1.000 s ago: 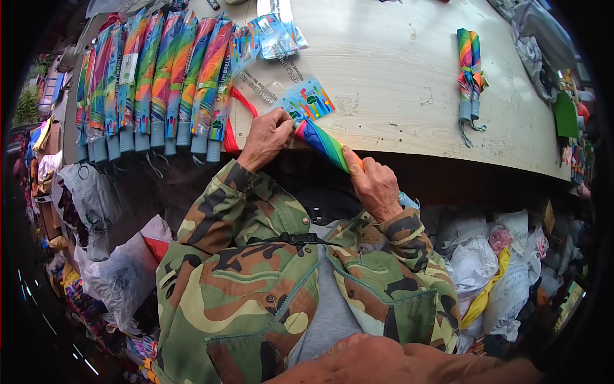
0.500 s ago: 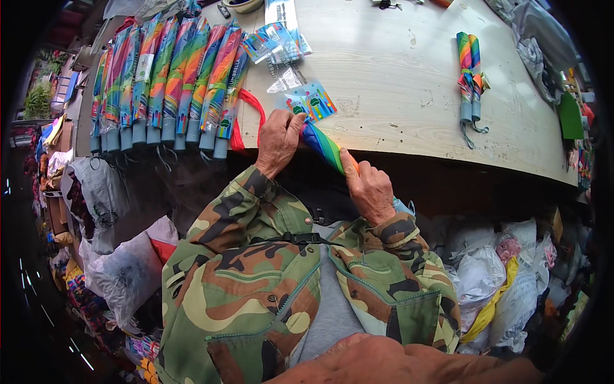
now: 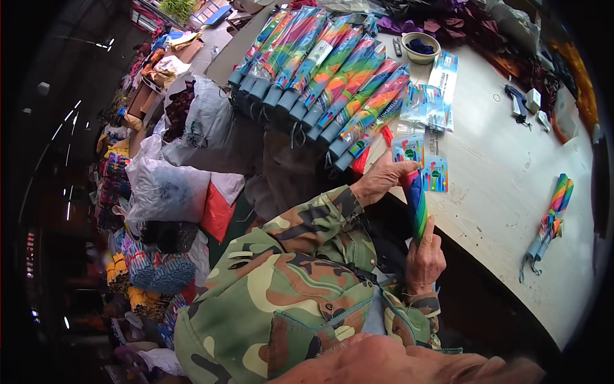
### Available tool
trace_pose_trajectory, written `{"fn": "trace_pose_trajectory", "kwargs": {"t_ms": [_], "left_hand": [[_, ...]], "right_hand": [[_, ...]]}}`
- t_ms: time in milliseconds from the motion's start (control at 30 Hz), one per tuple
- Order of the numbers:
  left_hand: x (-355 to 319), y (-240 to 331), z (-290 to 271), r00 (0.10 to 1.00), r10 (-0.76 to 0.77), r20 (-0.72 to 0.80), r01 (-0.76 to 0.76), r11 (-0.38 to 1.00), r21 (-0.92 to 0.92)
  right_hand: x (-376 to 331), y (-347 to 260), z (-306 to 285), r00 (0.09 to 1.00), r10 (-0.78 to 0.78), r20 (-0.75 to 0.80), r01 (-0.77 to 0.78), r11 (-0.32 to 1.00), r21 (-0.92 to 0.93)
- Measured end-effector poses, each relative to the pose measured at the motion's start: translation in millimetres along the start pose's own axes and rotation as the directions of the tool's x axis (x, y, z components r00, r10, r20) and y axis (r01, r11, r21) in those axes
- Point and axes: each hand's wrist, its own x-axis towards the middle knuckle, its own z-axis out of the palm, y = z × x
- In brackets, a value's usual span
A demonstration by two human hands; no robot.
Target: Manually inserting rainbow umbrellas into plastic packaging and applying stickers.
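Observation:
My left hand [image 3: 381, 179] grips the upper end of a folded rainbow-striped umbrella [image 3: 416, 205], close to small printed packaging sleeves [image 3: 425, 161] lying on the pale table [image 3: 505, 192]. My right hand [image 3: 424, 259] holds the lower end of the same umbrella at the table's near edge. The umbrella runs almost upright between the two hands. Both forearms wear camouflage sleeves.
A row of several wrapped rainbow umbrellas [image 3: 332, 70] lies along the table's left part. Two more folded umbrellas [image 3: 549, 221] rest at the right. A small bowl [image 3: 421, 46], clear sleeves [image 3: 441, 80] and a small tool [image 3: 515, 102] sit farther back. Bags [image 3: 166, 185] pile left of the table.
The view has swung, so the table now lies to the right. The umbrella has turned from slanted to nearly upright, and both hands keep hold of it.

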Motion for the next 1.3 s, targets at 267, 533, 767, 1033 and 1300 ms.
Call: {"fn": "trace_pose_trajectory", "kwargs": {"t_ms": [267,533,767,1033,1300], "left_hand": [[-3,-16,-8,0.917,0.006,0.399,0.208,0.846,-0.491],[-20,-2,-11,0.815,0.228,0.532,0.047,0.89,-0.453],[-43,43,-3,0.898,0.234,0.372,-0.001,0.848,-0.531],[-30,24,-12,0.924,0.241,0.296,-0.069,0.868,-0.491],[-48,30,-17,0.878,0.339,0.339,-0.172,0.882,-0.439]], "right_hand": [[36,-3,-21,0.759,0.076,0.646,-0.649,0.014,0.761],[46,-15,7,0.708,-0.31,0.635,-0.694,-0.474,0.542],[69,-42,-5,0.748,-0.238,0.619,-0.662,-0.326,0.675],[71,-41,-8,0.717,-0.28,0.638,-0.695,-0.231,0.681],[71,-43,4,0.732,-0.361,0.578,-0.678,-0.293,0.675]]}}
